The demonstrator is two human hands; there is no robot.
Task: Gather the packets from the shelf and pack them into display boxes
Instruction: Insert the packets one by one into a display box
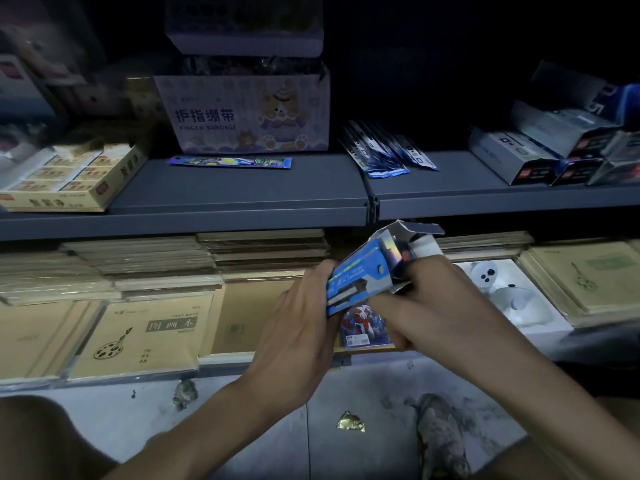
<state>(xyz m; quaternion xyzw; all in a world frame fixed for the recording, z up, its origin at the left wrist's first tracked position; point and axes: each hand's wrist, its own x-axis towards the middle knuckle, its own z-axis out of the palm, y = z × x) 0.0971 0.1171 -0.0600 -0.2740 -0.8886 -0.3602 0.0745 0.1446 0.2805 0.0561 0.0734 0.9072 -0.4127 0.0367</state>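
Head view, pretty dim shop aisle. The left hand (301,317) and right hand (436,306) have a blue display box (360,271) between them. Their fingers (320,271) are curled round its two ends and its top flap is open. It's held up in front of the dark grey shelf (242,192). The loose blue packets (384,150) sit fanned out on that shelf, right of a finger bandage carton (242,112), with one flat packet (230,162) just in front of the carton. Lower down are stacked tan drawing books (145,334), then a grubby grey tiled floor (242,427) with a gold wrapper (350,421).
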